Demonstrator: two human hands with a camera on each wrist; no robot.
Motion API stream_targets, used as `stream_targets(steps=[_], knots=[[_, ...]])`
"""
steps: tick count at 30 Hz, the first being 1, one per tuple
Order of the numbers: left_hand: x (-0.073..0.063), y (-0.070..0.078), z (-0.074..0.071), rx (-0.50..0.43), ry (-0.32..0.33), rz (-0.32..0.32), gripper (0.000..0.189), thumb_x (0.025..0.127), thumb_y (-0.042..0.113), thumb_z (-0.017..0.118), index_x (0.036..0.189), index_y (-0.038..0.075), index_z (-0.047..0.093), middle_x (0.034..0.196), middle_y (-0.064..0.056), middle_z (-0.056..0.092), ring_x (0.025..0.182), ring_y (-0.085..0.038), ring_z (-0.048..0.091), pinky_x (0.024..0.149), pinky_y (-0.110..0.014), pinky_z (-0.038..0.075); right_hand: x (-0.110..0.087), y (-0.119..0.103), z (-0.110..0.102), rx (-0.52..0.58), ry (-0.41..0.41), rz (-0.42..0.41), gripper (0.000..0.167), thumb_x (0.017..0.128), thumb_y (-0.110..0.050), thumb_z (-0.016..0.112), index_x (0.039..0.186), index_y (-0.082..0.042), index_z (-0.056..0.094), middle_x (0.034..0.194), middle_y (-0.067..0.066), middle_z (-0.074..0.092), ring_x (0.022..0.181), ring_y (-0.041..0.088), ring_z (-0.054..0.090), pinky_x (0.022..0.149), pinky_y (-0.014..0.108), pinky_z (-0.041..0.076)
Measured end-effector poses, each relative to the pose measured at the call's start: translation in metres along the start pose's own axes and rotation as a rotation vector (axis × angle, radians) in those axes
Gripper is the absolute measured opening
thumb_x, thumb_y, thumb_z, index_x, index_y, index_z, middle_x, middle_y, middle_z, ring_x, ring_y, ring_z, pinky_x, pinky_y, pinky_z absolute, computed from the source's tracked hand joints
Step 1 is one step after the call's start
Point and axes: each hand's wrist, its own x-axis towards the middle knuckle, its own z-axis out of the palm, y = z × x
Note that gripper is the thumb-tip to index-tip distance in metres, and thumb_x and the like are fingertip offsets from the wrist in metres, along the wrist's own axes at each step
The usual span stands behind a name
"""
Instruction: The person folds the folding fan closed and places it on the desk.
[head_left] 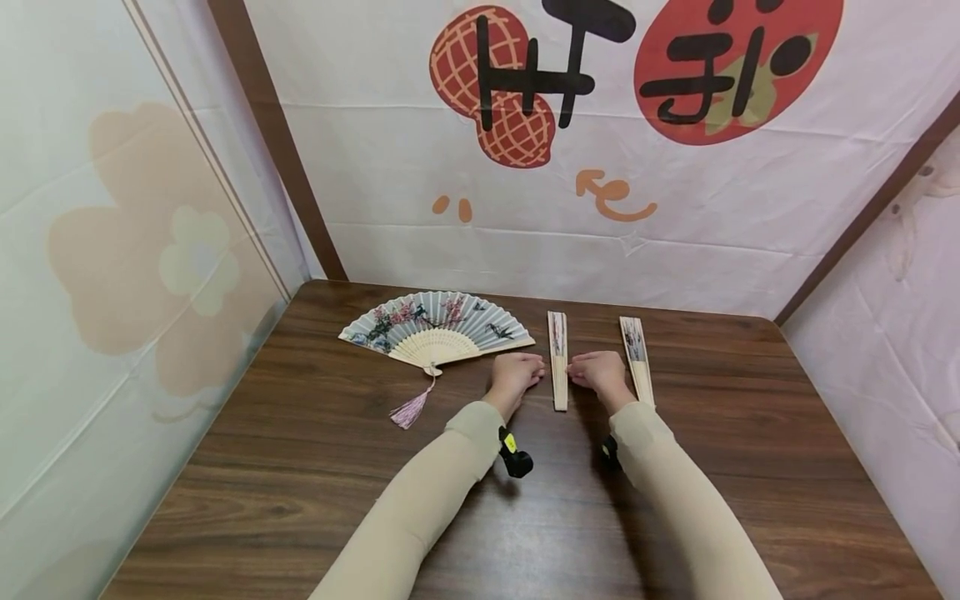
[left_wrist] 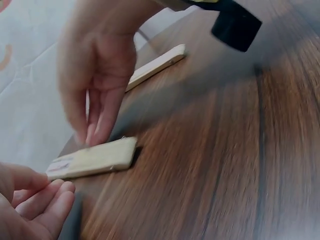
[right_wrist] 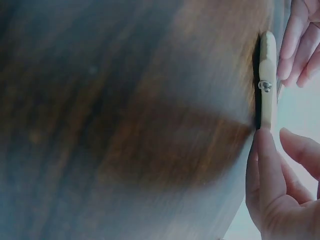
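Observation:
A folded hand fan (head_left: 558, 362) with pale wooden ribs lies between my two hands. My left hand (head_left: 516, 374) is just left of it, a small gap apart in the head view, fingers loosely bent and holding nothing. From the other side, my right hand (head_left: 600, 375) has its fingertips at the fan's right edge. In the right wrist view, the right fingers (right_wrist: 270, 165) appear to touch the fan (right_wrist: 268, 70), near its riveted end, and the thumb stands apart. The left wrist view shows the same fan (left_wrist: 100, 159) flat on the table between both hands' fingertips.
An open fan (head_left: 442, 329) with painted flowers and a pink tassel (head_left: 411, 410) lies at the back left of the wooden table (head_left: 300, 500). Another folded fan (head_left: 636, 354) lies right of my right hand, its lower end by the sleeve. A printed curtain (head_left: 375, 167) hangs behind.

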Motion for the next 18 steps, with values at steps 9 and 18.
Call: stream_targets(steps=[9, 18], knots=[[0.005, 0.005, -0.037, -0.073, 0.058, 0.014, 0.025, 0.092, -0.002, 0.061, 0.114, -0.011, 0.069, 0.109, -0.024, 0.073, 0.075, -0.009, 0.071, 0.077, -0.023, 0.063, -0.022, -0.007, 0.015, 0.111, -0.055, -0.089, 0.036, 0.090, 0.004, 0.065, 0.124, 0.014, 0.061, 0.114, 0.027, 0.070, 0.078, 0.011, 0.072, 0.090, 0.036, 0.061], [0.006, 0.020, -0.070, -0.150, 0.074, 0.015, 0.028, 0.094, -0.001, 0.061, 0.120, -0.011, 0.066, 0.121, -0.024, 0.069, 0.085, -0.013, 0.072, 0.084, -0.025, 0.062, -0.033, -0.019, 0.049, 0.159, -0.178, -0.051, 0.036, 0.092, 0.006, 0.064, 0.126, 0.016, 0.058, 0.108, 0.023, 0.073, 0.081, 0.013, 0.072, 0.087, 0.032, 0.062]])
